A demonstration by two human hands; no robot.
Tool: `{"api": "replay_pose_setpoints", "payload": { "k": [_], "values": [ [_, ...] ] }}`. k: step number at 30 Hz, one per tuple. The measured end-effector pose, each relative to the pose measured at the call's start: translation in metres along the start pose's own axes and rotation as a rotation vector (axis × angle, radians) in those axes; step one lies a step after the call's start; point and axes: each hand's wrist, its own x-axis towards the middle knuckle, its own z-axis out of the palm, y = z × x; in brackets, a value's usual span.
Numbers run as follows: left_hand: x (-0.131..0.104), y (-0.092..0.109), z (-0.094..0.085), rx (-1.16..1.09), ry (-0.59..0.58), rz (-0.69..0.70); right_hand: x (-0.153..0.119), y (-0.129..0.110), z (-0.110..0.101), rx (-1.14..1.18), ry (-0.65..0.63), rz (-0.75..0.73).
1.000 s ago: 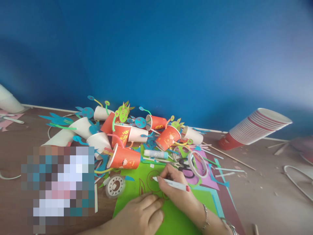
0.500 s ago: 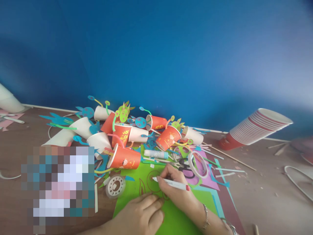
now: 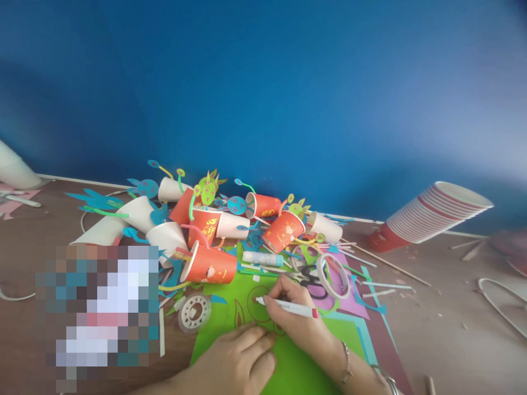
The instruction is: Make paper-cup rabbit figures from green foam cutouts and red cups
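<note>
My right hand (image 3: 290, 312) grips a white marker (image 3: 294, 308) with a red end, its tip touching a green sheet of paper (image 3: 307, 370). Under the tip is a drawn red-brown circle (image 3: 249, 300) with a smaller mark inside it. A pointed leaf-like outline (image 3: 239, 314) is drawn to its left. My left hand (image 3: 247, 359) lies on the sheet with its fingers stretched to the right, pressing on the paper and holding nothing. A roll of clear tape (image 3: 195, 314) sits by the sheet's left edge. Beyond my right hand lie black-handled scissors (image 3: 310, 277).
Decorated paper cups (image 3: 209, 264) lie piled behind the sheet. A glue stick (image 3: 262, 259) and a white tape ring (image 3: 332, 276) are nearer. A leaning stack of cups (image 3: 436, 211) stands right, before the blue wall (image 3: 263, 99). Sticks (image 3: 391, 263) and paper scraps are scattered; a left area is pixelated.
The marker's tip has shifted very slightly left inside the drawn circle. My left hand and everything around stay where they were.
</note>
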Motion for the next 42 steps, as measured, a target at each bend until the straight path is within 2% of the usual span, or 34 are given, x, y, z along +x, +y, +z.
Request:
{"api": "replay_pose_setpoints", "payload": {
  "k": [6,9,12,16,21,30,42],
  "values": [
    [0.0,-0.001,0.0,-0.007,0.007,0.008,0.0,0.004,-0.002,0.076,-0.004,-0.015],
    [0.001,-0.001,-0.002,-0.01,0.012,0.006,0.0,0.007,-0.009,0.17,0.084,-0.064],
    [0.001,0.0,-0.003,-0.021,0.034,-0.002,0.0,0.01,-0.015,0.155,0.137,-0.08],
    [-0.001,0.0,-0.002,-0.026,0.043,-0.001,-0.001,0.01,-0.016,0.075,0.097,-0.039],
    [0.001,-0.001,-0.002,-0.024,-0.007,0.0,0.0,0.011,-0.014,-0.001,0.082,-0.01],
    [0.003,-0.002,-0.007,-0.032,0.042,-0.008,0.001,0.017,-0.012,-0.096,0.095,-0.021],
    [0.005,-0.002,-0.005,-0.035,0.084,-0.01,-0.001,0.013,-0.012,-0.065,0.052,-0.018]
  ]
}}
